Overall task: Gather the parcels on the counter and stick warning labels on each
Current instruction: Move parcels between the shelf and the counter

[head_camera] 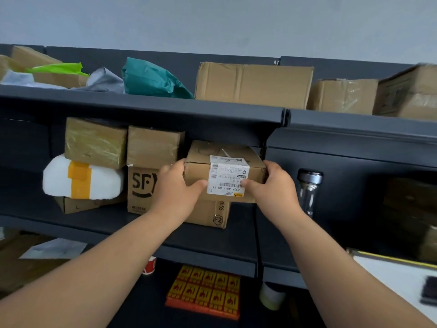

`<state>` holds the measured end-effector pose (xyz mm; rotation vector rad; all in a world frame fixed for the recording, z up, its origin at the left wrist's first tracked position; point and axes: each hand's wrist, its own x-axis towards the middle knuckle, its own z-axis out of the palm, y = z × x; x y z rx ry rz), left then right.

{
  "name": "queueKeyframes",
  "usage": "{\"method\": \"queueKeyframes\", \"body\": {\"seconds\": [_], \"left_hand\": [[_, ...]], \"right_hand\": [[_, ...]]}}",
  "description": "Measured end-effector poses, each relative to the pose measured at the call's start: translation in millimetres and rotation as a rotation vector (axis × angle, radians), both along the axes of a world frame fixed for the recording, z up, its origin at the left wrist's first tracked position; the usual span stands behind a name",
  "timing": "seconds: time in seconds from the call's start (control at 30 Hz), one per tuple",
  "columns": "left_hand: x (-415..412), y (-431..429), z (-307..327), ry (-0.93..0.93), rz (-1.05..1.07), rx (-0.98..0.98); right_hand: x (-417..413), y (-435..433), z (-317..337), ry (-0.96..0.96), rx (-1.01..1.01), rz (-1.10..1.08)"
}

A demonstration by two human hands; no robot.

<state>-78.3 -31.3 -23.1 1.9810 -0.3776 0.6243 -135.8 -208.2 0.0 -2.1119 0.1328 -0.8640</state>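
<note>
My left hand [176, 183] and right hand [275, 183] gripping the labelled parcel [224, 166] by its side edges, atop the SF box [142, 188], shelf lip [142, 110] close above

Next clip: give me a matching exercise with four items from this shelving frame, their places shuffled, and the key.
Items:
1 labelled carton
2 teal bag
3 white foam box
4 warning label sheet

Places:
A on the top shelf
B lower down, below the middle shelf
C gripped between left hand and right hand
D far left of the middle shelf

Pairs: 1-C, 2-A, 3-D, 4-B
</note>
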Motion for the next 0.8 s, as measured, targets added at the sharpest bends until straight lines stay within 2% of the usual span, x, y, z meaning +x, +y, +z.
{"method": "queueKeyframes", "body": {"seconds": [0.3,0.6,0.8], "left_hand": [[-92,6,-14,0.025,-0.281,-0.176],[-199,3,-51,0.111,-0.499,-0.159],[-269,-40,-65,0.128,-0.774,-0.096]], "right_hand": [[-116,21,-20,-0.071,-0.056,-0.168],[-258,36,-62,-0.003,-0.008,-0.388],[-353,10,-84,0.033,0.007,-0.573]]}}
